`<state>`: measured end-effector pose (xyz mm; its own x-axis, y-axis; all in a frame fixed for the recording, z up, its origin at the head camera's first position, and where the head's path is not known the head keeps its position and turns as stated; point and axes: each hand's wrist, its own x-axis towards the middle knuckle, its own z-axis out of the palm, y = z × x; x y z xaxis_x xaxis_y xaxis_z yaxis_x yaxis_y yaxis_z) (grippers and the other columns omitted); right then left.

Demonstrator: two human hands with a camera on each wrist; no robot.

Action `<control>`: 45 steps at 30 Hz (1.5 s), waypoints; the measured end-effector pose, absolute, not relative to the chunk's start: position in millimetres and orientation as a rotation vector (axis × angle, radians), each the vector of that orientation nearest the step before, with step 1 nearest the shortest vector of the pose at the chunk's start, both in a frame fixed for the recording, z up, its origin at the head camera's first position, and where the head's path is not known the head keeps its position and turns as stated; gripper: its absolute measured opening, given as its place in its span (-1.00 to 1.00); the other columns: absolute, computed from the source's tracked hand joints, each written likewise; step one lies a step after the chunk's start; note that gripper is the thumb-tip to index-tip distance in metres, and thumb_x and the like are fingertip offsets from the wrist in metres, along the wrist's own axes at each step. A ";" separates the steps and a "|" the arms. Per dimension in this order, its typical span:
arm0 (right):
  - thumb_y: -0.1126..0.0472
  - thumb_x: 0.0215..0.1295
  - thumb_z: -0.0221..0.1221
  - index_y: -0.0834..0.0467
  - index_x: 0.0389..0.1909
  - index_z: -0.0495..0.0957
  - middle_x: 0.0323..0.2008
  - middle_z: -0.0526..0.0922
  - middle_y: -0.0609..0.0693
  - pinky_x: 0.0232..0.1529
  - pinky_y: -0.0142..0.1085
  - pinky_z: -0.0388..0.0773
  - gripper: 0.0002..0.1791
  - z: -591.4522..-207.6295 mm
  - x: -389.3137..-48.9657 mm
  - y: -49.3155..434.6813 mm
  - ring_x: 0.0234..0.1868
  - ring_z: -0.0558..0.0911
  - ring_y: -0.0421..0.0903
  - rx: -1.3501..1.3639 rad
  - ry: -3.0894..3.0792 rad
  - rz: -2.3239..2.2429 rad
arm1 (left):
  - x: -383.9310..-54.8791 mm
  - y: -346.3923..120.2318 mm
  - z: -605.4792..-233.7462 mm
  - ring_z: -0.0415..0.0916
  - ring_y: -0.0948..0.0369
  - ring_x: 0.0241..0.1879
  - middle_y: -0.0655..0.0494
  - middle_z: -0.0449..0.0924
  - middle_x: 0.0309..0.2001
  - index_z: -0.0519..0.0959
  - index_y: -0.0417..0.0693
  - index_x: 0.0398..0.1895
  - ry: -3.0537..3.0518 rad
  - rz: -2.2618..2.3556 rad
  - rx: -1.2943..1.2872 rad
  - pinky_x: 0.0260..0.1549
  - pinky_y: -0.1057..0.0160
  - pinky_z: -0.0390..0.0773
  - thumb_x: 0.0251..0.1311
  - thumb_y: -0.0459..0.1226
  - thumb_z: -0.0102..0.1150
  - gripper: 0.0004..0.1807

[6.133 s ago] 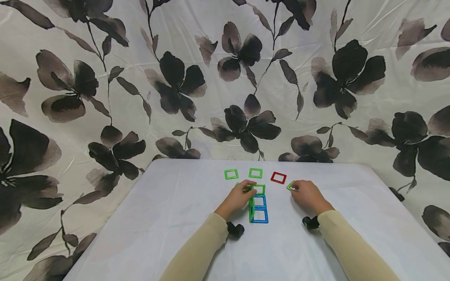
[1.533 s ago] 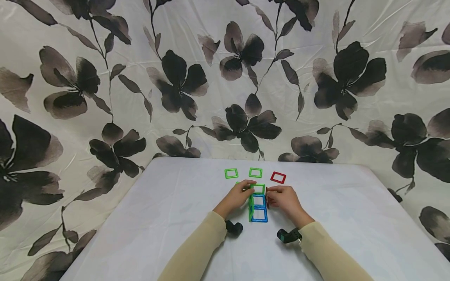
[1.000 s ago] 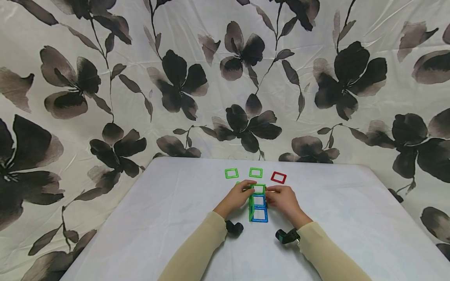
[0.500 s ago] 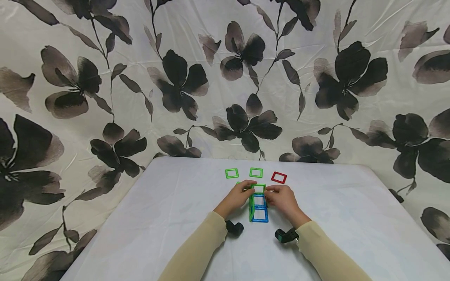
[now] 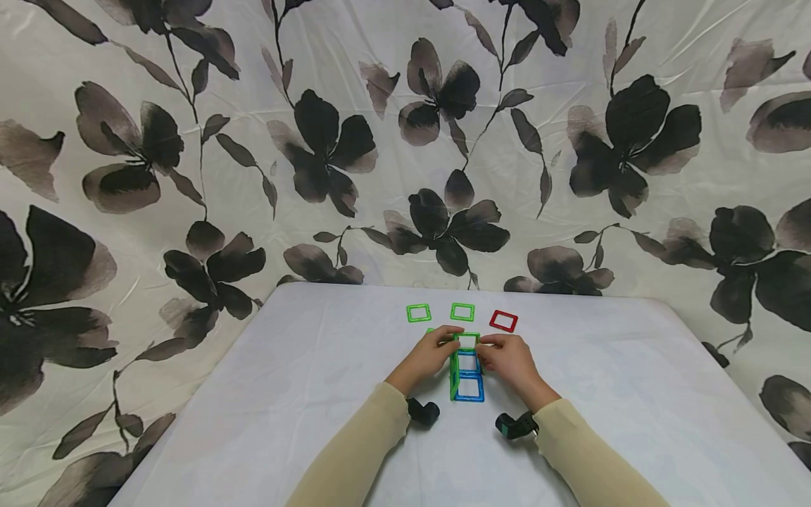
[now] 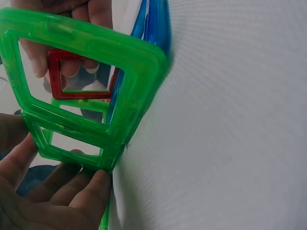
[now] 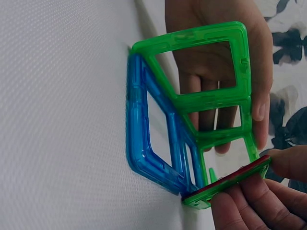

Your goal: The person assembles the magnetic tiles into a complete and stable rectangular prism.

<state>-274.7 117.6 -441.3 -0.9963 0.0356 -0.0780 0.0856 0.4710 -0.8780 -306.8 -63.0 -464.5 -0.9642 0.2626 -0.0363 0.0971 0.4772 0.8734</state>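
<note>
Two blue square magnetic tiles [image 5: 469, 399] lie in a row on the white table, with a green tile standing at their far end. Along their left side stand green tiles [image 6: 144, 62] joined edge to edge. My left hand [image 5: 427, 358] holds the far part of this green wall, thumb on one edge and fingers behind it. On the row's right side, my right hand [image 5: 512, 362] pinches a red tile [image 6: 55, 76] lying flat against a green one [image 7: 201, 199], upright in the right wrist view. Their lower corner meets the blue tile's edge there.
Beyond the hands lie two loose green tiles, one on the left [image 5: 418, 320] and one in the middle [image 5: 462, 320], and a loose red tile [image 5: 500, 329] on the right. A floral cloth [image 5: 317, 246] hangs behind the table's far edge.
My right hand has come left from beside the loose red tile to the row's right side, bringing tiles. Recently it shifted slightly further left. My left hand stays at the green wall.
</note>
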 end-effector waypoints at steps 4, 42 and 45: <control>0.09 0.31 0.19 0.23 0.10 0.59 -0.11 0.72 0.11 -0.25 -0.34 0.66 -0.58 -440.9 -274.9 117.5 -0.35 0.66 -0.18 0.105 2.652 -1.582 | -306.5 -63.4 -463.7 0.33 0.03 0.35 0.05 0.43 0.31 0.46 0.37 0.25 2.569 1.485 0.316 0.32 -0.14 0.29 0.41 -0.08 -0.01 -0.63; 0.12 0.31 0.21 0.12 0.22 0.49 0.03 0.62 0.11 0.06 -0.04 0.55 -0.53 -434.4 -313.2 160.4 0.04 0.55 0.04 -0.185 2.805 -1.202 | -309.4 -63.2 -467.3 0.34 0.02 0.34 0.02 0.44 0.30 0.46 0.29 0.26 2.581 1.471 0.350 0.32 -0.14 0.28 0.41 -0.08 0.00 -0.62; 0.12 0.30 0.22 0.14 0.22 0.49 0.04 0.61 0.13 0.03 -0.04 0.55 -0.52 -433.9 -317.2 164.0 0.03 0.54 0.06 -0.183 2.823 -1.174 | -309.8 -63.0 -467.9 0.33 0.02 0.35 0.01 0.43 0.31 0.46 0.29 0.26 2.578 1.478 0.346 0.31 -0.14 0.29 0.41 -0.08 0.00 -0.62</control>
